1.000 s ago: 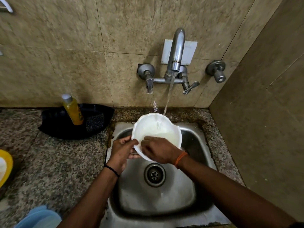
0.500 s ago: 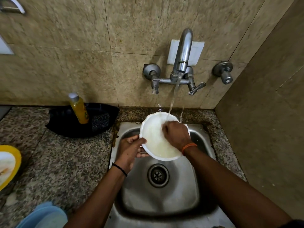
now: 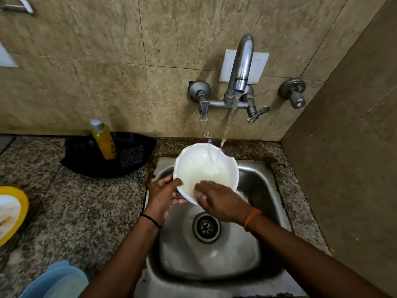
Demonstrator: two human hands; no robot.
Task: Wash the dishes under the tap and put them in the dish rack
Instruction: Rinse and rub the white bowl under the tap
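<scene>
While water is running from the wall-mounted chrome tap [image 3: 240, 67], the left hand [image 3: 164, 195] is gripping the near-left rim of a round white plastic bowl [image 3: 204, 168], thumb curled over the edge and fingers underneath. The right hand [image 3: 219, 201] is reaching over the near rim, its fingers [image 3: 202, 186] lying flat against the bowl's inner surface and holding nothing; their tips are blurred. The bowl is being held tilted above the far part of the square stainless-steel sink [image 3: 264, 203], and the stream is striking its far-right inner wall. A black band is sitting on the left wrist and an orange band on the right wrist. Near the hands, the round metal drain [image 3: 206, 227] is lying in the sink floor.

Left of the sink, on the speckled granite counter [image 3: 75, 211], a black plastic tray [image 3: 141, 147] is standing against the tiled wall, holding a yellow bottle with a silver cap [image 3: 104, 139] upright and a dark scouring pad [image 3: 131, 155] just beside it. At the left edge, a yellow-rimmed plate [image 3: 12, 209] is partly showing. At the near-left corner, a light blue plastic item [image 3: 58, 280] is partly showing.
</scene>
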